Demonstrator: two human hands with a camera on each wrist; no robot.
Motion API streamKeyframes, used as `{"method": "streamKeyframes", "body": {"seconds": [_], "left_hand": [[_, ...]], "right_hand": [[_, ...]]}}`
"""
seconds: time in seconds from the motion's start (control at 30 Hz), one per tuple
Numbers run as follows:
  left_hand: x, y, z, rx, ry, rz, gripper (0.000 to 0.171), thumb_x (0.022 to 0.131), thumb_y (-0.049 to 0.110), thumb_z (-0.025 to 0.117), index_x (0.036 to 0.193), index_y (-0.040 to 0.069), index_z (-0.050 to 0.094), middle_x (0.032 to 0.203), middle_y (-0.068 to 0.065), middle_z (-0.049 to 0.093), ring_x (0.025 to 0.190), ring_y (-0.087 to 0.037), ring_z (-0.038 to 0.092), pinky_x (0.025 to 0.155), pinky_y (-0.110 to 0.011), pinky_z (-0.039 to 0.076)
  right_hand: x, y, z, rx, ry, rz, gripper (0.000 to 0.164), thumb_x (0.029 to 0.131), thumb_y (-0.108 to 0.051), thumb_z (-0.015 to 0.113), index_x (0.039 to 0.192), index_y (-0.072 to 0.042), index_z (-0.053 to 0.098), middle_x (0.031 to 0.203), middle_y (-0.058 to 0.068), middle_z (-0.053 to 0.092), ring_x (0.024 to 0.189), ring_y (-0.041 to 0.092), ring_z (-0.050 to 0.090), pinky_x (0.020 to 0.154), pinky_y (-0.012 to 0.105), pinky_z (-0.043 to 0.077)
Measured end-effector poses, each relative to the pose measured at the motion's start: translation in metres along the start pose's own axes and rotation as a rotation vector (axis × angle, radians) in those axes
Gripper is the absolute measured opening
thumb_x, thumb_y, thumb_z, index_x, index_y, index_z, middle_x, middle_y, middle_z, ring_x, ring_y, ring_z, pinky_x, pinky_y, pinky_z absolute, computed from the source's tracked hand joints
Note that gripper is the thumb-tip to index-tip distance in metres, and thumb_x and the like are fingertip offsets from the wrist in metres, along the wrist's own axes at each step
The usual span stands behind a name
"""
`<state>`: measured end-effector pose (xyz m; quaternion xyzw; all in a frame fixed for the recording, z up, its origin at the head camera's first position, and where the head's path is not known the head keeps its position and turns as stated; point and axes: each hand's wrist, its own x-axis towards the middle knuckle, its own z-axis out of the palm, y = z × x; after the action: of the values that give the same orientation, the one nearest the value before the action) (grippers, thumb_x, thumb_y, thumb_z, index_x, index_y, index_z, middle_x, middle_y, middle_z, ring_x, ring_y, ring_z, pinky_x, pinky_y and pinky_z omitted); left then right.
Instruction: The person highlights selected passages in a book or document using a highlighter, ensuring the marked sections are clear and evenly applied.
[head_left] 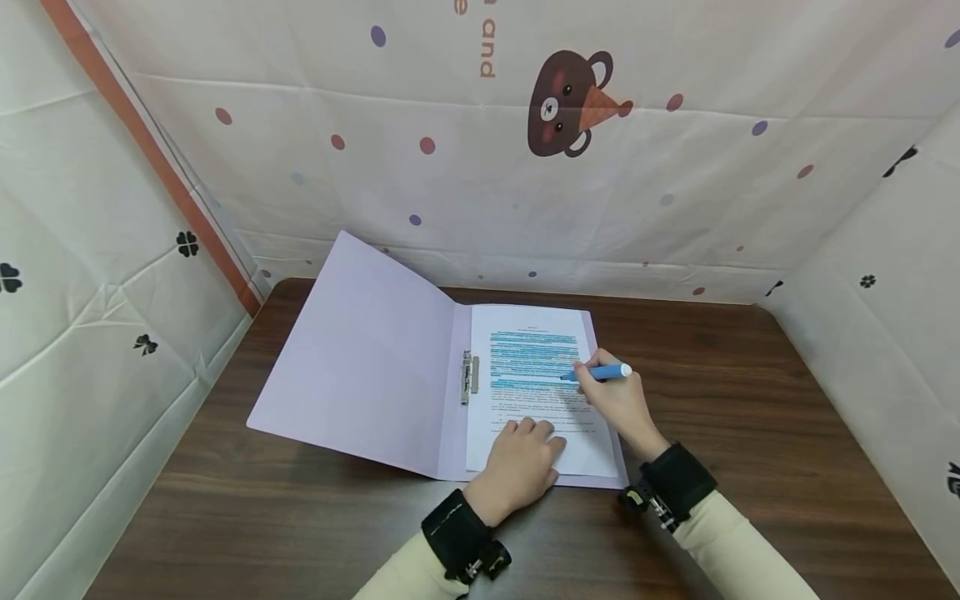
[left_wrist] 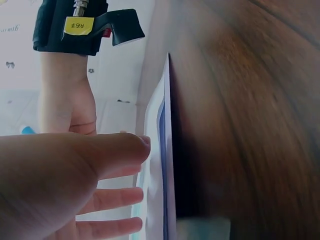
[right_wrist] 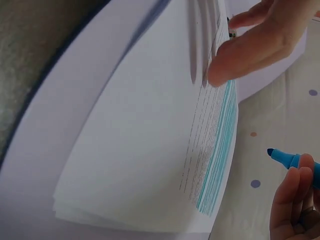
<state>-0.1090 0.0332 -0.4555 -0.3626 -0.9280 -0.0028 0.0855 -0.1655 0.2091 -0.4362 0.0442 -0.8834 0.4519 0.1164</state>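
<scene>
Printed sheets [head_left: 540, 450] lie in an open lilac folder [head_left: 375, 358], under its metal clip [head_left: 469, 377]. Blue highlighter strokes cover most upper lines of text; the lower lines are plain. My right hand [head_left: 618, 400] pinches a blue highlighter [head_left: 611, 372], its tip over the page at the lower end of the blue lines. In the right wrist view the dark tip of the highlighter [right_wrist: 287, 157] shows uncapped and appears apart from the paper. My left hand [head_left: 519, 467] rests on the lower part of the sheets, fingers spread; the left wrist view shows its thumb [left_wrist: 120, 150] at the page edge.
The folder lies on a dark wooden table [head_left: 750, 417], its cover spread to the left and partly raised. Behind stands a pale patterned cloth wall [head_left: 450, 183] with dots and a bear print. Black wrist straps with cameras [head_left: 457, 533] sit on both wrists.
</scene>
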Motion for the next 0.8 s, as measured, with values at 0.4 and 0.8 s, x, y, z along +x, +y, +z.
{"method": "streamKeyframes", "body": {"seconds": [0.4,0.8], "left_hand": [[0.023,0.016,0.008,-0.014,0.042,0.056,0.045,0.077,0.043,0.067,0.116,0.022,0.060,0.117,0.002,0.056,0.106,-0.015,0.048,0.088,-0.029,0.042],[0.048,0.032,0.005,-0.026,-0.023,0.050,0.056,0.075,0.052,0.066,0.118,0.018,0.059,0.118,0.000,0.054,0.105,-0.016,0.047,0.090,-0.030,0.041]], "right_hand": [[0.001,0.065,0.005,-0.057,0.085,-0.011,0.029,0.089,-0.046,0.048,0.078,-0.019,0.051,0.066,-0.004,0.061,0.054,0.012,0.057,0.043,0.032,0.045],[0.004,0.105,-0.004,-0.007,0.145,-0.016,0.032,0.087,-0.047,0.052,0.078,-0.016,0.052,0.063,0.000,0.061,0.050,0.017,0.055,0.040,0.027,0.043]]}}
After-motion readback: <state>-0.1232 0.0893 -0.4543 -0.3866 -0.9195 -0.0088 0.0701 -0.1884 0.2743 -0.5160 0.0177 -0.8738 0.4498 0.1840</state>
